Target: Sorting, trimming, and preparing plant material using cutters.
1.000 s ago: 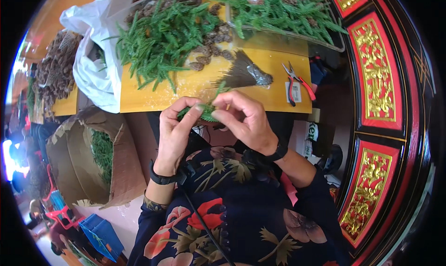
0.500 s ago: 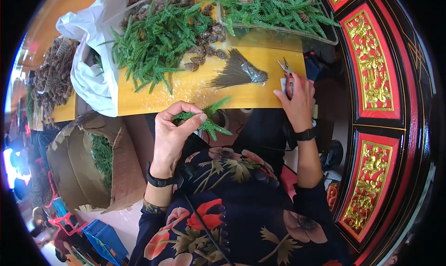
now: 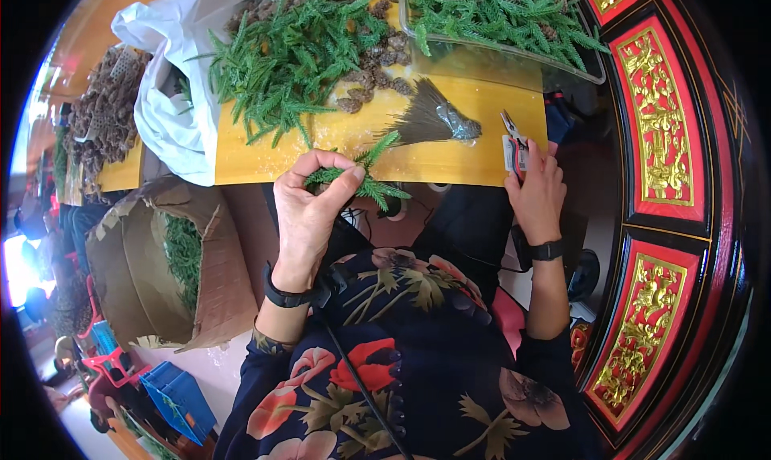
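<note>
My left grip point(image 3: 313, 196) pinches a green needled sprig point(image 3: 376, 190); my right grip point(image 3: 538, 193), closure unclear, covers red-handled pliers point(image 3: 511, 126) by the yellow desk's point(image 3: 466, 163) right edge, carved red-gold panels point(image 3: 662, 122) beyond.

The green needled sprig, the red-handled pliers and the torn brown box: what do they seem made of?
Green needled sprig: probably plastic, faintly glossy; its needles look even, though real foliage is possible.
Red-handled pliers: likely steel at the nose, with a metallic sheen; smooth coloured grips suggest plastic or rubber.
Torn brown box: apparently matte cardboard, given its ragged edges.
</note>
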Motion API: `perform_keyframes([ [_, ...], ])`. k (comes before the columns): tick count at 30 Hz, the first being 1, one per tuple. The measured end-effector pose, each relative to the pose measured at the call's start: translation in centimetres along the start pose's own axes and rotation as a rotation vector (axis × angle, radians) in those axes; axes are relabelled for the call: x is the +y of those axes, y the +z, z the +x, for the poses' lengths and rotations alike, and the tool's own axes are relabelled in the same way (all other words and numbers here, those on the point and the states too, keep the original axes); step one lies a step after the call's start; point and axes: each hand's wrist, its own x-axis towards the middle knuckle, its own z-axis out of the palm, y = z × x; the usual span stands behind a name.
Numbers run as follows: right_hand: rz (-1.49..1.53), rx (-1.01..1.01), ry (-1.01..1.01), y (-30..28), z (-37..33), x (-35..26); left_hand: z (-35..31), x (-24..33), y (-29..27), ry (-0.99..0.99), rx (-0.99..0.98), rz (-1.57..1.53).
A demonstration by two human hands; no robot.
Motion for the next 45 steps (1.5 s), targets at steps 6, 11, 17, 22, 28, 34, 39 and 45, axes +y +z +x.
perform_keyframes([
  [6, 0.02, -0.047, 0.083, 0.9, 0.5, -2.0, 0.3, -0.5, -0.3, 0.065, 0.043, 0.098],
  [11, -0.068, 0.068, -0.01, 1.5, 1.5, -1.8, 0.6, -0.9, -0.7, 0.194, 0.126, 0.355],
  [17, 0.56, -0.184, -0.004, -1.8, 0.6, -4.1, 1.1, -1.4, -0.5, 0.391, 0.145, 0.463],
  [22, 0.897, -0.477, -0.189, -5.8, -1.7, -9.3, 1.1, -1.4, -0.1, 0.395, 0.177, 0.537],
  [28, 0.99, -0.638, -0.314, -4.9, -1.5, -10.7, 1.3, -1.1, 0.4, 0.551, 0.207, 0.671],
  [34, 0.977, -0.744, -0.345, -4.8, -1.0, -11.4, 1.3, -1.2, 0.1, 0.618, 0.227, 0.732],
  [39, 0.938, -0.774, -0.322, -5.1, -0.9, -11.7, 1.2, -1.2, 0.2, 0.61, 0.241, 0.719],
  [45, 0.958, -0.763, -0.353, -4.6, -0.7, -11.7, 1.6, -1.4, 0.0, 0.631, 0.262, 0.714],
])
